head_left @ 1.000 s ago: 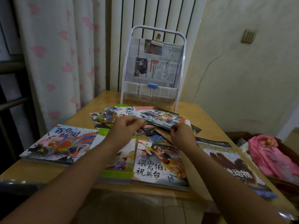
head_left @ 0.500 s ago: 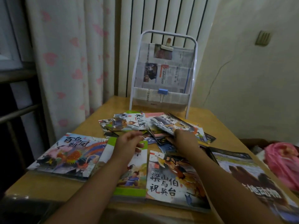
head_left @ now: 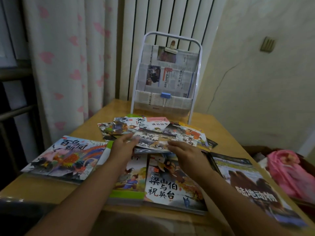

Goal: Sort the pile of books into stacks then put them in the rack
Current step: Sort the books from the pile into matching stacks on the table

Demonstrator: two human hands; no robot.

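A loose pile of small picture books lies fanned out mid-table, in front of the white wire rack lined with newspaper. My left hand grips the left edge of a small book at the pile's near side. My right hand holds the same book's right edge. Four large books lie flat in a row nearer me: a phoenix-cover book, a green-bordered book, an orange book with large black characters and a camel-cover book.
The wooden table ends close behind the rack, against a white radiator and a pink-patterned curtain. A pink cloth lies in a box off the table's right edge.
Both hands have moved from the middle of the pile to the two sides of one small book at its near edge. That book now lies flat between them.
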